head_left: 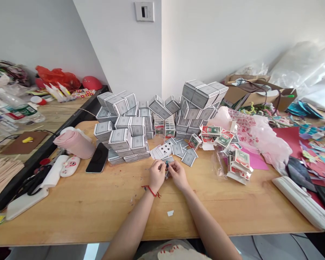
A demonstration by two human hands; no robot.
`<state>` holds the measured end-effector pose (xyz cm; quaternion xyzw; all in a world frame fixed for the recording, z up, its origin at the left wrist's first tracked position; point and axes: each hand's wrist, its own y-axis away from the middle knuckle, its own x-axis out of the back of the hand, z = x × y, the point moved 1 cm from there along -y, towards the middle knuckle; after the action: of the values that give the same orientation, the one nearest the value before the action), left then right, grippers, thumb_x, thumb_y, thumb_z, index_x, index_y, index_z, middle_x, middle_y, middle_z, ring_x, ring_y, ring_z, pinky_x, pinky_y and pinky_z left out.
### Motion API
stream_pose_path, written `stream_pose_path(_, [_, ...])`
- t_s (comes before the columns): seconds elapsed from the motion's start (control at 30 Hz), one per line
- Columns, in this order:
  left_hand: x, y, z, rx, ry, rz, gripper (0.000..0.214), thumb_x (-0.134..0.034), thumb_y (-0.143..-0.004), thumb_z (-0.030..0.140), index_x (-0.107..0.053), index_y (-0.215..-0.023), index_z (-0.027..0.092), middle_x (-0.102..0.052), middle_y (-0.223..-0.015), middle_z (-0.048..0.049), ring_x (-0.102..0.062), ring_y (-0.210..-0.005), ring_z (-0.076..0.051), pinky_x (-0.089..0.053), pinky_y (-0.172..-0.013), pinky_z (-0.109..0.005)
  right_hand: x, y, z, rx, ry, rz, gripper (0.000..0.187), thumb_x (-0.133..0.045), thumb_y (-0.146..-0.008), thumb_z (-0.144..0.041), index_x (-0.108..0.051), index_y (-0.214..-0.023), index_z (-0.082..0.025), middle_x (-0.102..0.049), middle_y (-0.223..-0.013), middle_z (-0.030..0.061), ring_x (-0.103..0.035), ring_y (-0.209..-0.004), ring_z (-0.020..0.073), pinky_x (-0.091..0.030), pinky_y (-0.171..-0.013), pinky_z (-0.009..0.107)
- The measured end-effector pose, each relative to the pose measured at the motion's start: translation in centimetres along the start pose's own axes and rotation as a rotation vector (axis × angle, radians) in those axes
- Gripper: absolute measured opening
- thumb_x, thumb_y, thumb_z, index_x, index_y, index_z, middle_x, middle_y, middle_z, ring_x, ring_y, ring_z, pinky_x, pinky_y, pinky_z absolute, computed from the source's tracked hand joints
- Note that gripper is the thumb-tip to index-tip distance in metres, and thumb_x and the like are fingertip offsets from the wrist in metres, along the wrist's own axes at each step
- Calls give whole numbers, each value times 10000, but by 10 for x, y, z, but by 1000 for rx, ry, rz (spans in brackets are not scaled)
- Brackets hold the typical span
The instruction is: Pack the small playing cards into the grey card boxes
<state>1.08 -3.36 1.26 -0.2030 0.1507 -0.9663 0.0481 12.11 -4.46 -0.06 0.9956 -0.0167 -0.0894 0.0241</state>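
Note:
My left hand and my right hand meet at the middle of the table, fingertips pinched together. Between them shows a small grey-patterned piece, which looks like a playing card; the fingers hide most of it. Just beyond my fingers lie a fanned pile of face-up playing cards and several loose folded cards, backs up. Behind these rise blocks built of folded cards, a left stack and a right stack. A small white scrap rests near my right forearm.
Red-and-green card boxes and a pink-printed plastic bag lie to the right. A long white device sits at the right edge. Leftward are a black phone, a pink roll and a white glue gun.

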Motion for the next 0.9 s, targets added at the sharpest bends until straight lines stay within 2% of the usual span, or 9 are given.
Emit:
stream_pose_path(0.23, [-2,5,2,-24,-118,101,262,-411,-808,270,-345,-563,205,-430,-626,-9,-436,-651,-144,-361,-624,-264,-6,-2,1,-18,-75,-2,238,-609,-685,-386,-490,-679,-181,-512,-549,-36,-478,-468,99,-402,-448,215])
stream_pose_path(0.33, [-1,5,2,-7,-98,126,279,-402,-810,273,-342,-547,204,-424,-607,-5,-428,-631,-139,-357,-617,-258,-7,-2,1,-21,-94,11,220,-612,-683,-368,-495,-673,-182,-515,-545,-33,-482,-469,103,-405,-451,220])
stream_pose_path(0.53, [1,4,0,42,-32,103,291,-420,-802,314,-393,-538,195,-455,-592,1,-451,-623,-130,-364,-617,-239,-8,-3,2,-65,-151,-42,206,-606,-672,-366,-505,-691,-187,-512,-541,-35,-480,-446,111,-424,-449,246])
stream_pose_path(0.73, [1,5,1,54,-5,120,278,-422,-801,306,-407,-548,193,-474,-613,-5,-460,-634,-131,-373,-621,-245,-9,-3,6,2,-7,102,139,-561,-687,-309,-514,-658,-181,-515,-541,-28,-455,-460,104,-382,-439,219])
stream_pose_path(0.9, [-2,3,-2,96,-3,99,270,-406,-810,344,-415,-585,194,-474,-623,-5,-455,-635,-134,-372,-617,-250,-8,-2,9,11,23,170,152,-557,-696,-326,-518,-668,-181,-525,-572,-21,-474,-494,113,-406,-477,230])
